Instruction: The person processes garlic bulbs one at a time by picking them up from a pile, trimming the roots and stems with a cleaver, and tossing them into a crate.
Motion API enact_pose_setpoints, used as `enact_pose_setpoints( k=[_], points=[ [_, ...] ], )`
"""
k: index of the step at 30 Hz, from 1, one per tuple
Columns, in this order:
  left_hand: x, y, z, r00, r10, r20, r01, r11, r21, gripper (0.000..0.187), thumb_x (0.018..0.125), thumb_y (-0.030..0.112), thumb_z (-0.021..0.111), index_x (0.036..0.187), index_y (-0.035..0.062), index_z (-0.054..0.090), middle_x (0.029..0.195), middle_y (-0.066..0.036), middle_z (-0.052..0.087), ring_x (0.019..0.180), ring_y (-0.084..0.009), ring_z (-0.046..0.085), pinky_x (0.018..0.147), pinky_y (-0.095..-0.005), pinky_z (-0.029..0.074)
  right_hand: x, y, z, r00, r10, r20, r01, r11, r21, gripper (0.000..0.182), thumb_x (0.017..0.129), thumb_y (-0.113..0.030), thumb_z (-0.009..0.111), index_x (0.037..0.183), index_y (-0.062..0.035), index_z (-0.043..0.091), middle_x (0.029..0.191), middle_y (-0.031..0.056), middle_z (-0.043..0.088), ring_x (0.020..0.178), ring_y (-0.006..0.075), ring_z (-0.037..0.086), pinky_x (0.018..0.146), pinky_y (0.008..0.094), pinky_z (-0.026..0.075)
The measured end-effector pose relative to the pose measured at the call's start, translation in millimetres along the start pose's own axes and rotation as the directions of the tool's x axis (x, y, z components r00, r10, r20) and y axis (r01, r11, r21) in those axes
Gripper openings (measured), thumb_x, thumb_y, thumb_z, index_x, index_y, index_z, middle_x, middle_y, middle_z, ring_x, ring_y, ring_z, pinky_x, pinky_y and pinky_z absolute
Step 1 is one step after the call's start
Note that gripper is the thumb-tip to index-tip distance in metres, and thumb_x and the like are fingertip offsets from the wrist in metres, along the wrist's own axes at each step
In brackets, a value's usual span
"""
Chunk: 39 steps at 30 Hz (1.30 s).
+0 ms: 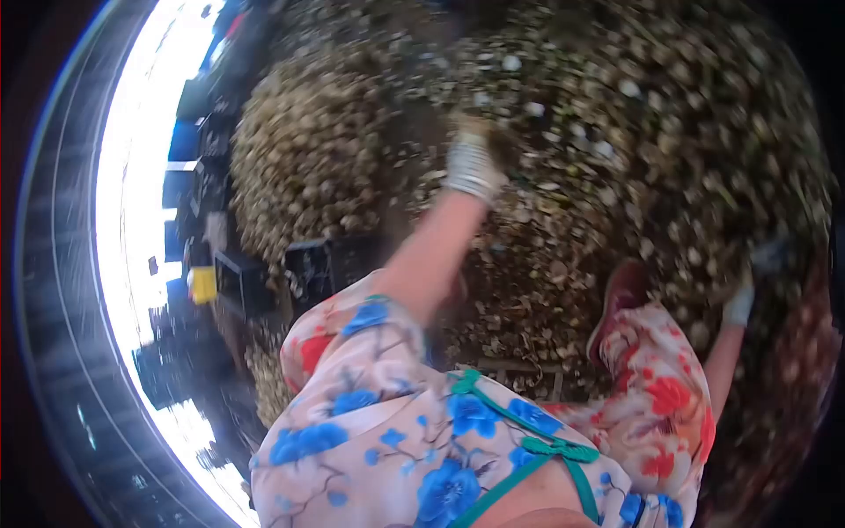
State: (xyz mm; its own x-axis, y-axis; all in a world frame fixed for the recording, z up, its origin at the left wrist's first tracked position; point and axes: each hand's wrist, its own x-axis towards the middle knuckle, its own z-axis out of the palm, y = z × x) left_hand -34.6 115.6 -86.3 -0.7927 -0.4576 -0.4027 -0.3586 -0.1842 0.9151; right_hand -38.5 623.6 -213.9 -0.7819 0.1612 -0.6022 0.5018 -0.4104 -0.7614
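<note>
My left hand (475,158), in a white glove with a ribbed cuff, reaches out over the ground strewn with small pale bulbs. Its fingers are smeared by motion and blend with the brown ground, so any hold is unclear. Far to the right, my right hand (742,295), also in a pale glove, is low beside the large heap of bulbs (678,114). A blurred grey-blue thing (770,253) is close to it; whether the hand touches it cannot be made out.
A rounded pile of pale bulbs (308,150) rises at the left. Dark crates (245,283) and a yellow object (202,284) stand below it. My shoe (620,295) rests among scattered bulbs and husks. Reddish net-like material (792,378) lies at the far right.
</note>
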Motion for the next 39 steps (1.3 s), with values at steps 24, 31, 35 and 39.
enact_pose_setpoints(
  k=[24, 31, 35, 39],
  points=[
    [-72, -99, 102, 0.449, -0.091, 0.889, 0.254, 0.967, -0.029, 0.049, 0.079, 0.026, 0.054, 0.118, 0.0046, 0.032, 0.114, -0.013, 0.045, 0.095, -0.0232, 0.051, 0.084, -0.0318, 0.042, -153, -18, 166, 0.609, -0.278, 0.743, 0.757, -0.078, -0.649, 0.031, 0.058, -0.014, 0.06, 0.086, -0.0043, 0.055, 0.079, 0.014, 0.056, 0.071, 0.0312, 0.056, 0.062, 0.0368, 0.044],
    [-78, -132, 98, 0.55, 0.044, 0.834, 0.04, 0.996, -0.079, 0.036, 0.086, 0.034, 0.035, 0.1, 0.0047, 0.051, 0.096, -0.012, 0.057, 0.087, -0.0262, 0.055, 0.08, -0.0416, 0.045, -155, -11, 159, 0.602, -0.283, 0.746, 0.79, 0.081, -0.607, 0.034, 0.055, -0.017, 0.064, 0.085, -0.004, 0.054, 0.074, 0.0129, 0.054, 0.069, 0.0322, 0.054, 0.058, 0.0372, 0.043],
    [-84, -96, 109, 0.122, -0.321, 0.939, 0.991, -0.014, -0.133, 0.044, 0.085, 0.043, 0.033, 0.097, 0.0051, 0.053, 0.098, -0.013, 0.057, 0.088, -0.027, 0.056, 0.08, -0.044, 0.045, -155, -12, 161, 0.642, -0.197, 0.741, 0.765, 0.097, -0.637, 0.045, 0.045, -0.026, 0.071, 0.08, -0.0048, 0.053, 0.072, 0.0126, 0.053, 0.067, 0.0327, 0.053, 0.057, 0.0369, 0.043],
    [-86, -92, 107, 0.04, -0.335, 0.941, 0.993, -0.093, -0.076, 0.043, 0.085, 0.041, 0.033, 0.099, 0.006, 0.053, 0.098, -0.013, 0.057, 0.087, -0.0264, 0.057, 0.078, -0.0448, 0.046, -156, -12, 160, 0.583, -0.158, 0.797, 0.811, 0.055, -0.583, 0.04, 0.049, -0.025, 0.069, 0.08, -0.0045, 0.052, 0.072, 0.0128, 0.053, 0.066, 0.0326, 0.053, 0.055, 0.0373, 0.042]
  ],
)
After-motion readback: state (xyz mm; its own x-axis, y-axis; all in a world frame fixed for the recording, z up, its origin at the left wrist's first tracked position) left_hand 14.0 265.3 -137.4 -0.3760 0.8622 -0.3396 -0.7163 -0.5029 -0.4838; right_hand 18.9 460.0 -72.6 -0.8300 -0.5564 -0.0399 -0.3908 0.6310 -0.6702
